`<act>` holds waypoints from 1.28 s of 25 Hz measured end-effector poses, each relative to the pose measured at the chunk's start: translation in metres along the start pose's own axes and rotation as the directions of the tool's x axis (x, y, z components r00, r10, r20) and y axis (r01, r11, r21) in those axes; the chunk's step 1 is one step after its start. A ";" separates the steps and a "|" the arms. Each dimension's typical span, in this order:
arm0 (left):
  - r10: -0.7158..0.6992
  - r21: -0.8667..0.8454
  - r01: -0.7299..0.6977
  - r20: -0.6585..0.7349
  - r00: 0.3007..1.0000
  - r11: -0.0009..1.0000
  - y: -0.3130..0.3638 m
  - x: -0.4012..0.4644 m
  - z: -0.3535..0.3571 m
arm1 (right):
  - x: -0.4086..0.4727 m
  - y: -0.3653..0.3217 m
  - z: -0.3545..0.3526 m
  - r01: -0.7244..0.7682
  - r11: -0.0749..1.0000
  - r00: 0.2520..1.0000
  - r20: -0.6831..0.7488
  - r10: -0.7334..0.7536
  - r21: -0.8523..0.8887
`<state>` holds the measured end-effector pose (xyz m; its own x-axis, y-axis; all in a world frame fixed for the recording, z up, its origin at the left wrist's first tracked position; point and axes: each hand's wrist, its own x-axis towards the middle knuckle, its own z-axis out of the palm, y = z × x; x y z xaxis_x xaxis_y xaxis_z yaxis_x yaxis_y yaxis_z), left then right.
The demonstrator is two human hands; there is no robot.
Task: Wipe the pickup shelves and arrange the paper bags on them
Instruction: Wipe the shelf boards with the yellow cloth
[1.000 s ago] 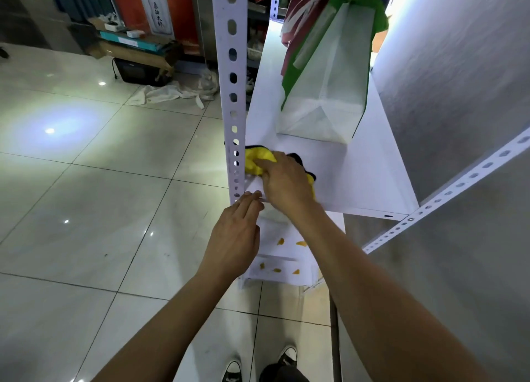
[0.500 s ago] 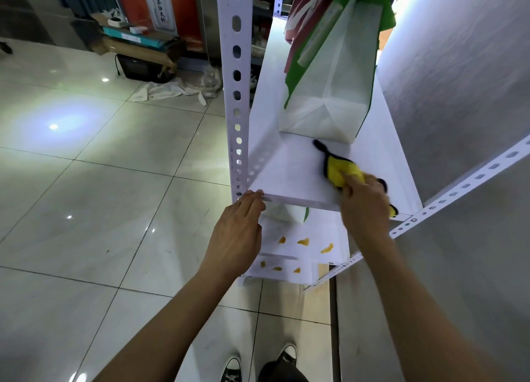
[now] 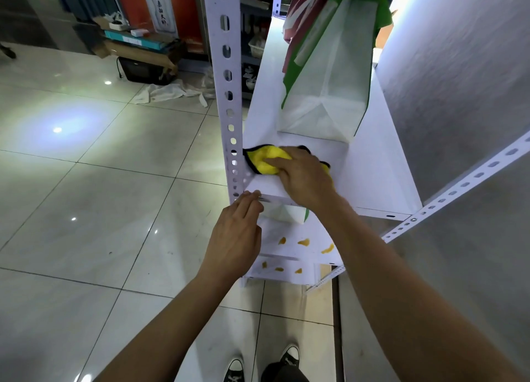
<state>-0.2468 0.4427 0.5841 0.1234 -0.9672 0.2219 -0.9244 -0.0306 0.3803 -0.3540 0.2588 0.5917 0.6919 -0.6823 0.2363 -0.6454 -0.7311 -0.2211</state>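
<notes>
Head view: right hand pressing yellow cloth back at shelf left corner; left hand, fingers straight, still touching shelf edge.

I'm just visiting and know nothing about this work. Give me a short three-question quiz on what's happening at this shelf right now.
1. True or false: the right hand presses a yellow cloth onto the white shelf.
2. Where do the left hand's fingers rest?
A. on the paper bag
B. at the shelf's front edge, by the perforated post
C. on the floor
3. Fill in: the white paper bag standing on the shelf behind the cloth has ____ trim.

Key: 1 true; 2 B; 3 green.
</notes>
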 end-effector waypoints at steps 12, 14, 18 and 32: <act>-0.025 0.116 0.029 -0.035 0.999 0.993 0.015 0.017 0.027 | -0.010 0.023 -0.004 0.047 0.993 0.998 0.023 -0.050 0.106; 0.003 0.115 0.000 -0.027 1.000 0.993 0.012 0.018 0.026 | 0.014 0.038 -0.011 -0.061 0.996 0.998 0.019 0.060 0.060; -0.002 0.133 0.008 -0.045 0.999 0.991 0.011 0.022 0.030 | -0.015 0.044 -0.014 -0.051 0.993 0.998 -0.016 0.053 0.105; 0.012 0.138 -0.002 -0.072 0.997 0.990 0.010 0.016 0.042 | -0.108 0.084 -0.036 -0.235 0.966 0.956 -0.157 0.249 0.104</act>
<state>-0.2692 0.4159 0.5542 0.1383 -0.9467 0.2909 -0.9655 -0.0635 0.2525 -0.4940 0.2712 0.5817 0.4496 -0.8344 0.3188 -0.7529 -0.5460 -0.3674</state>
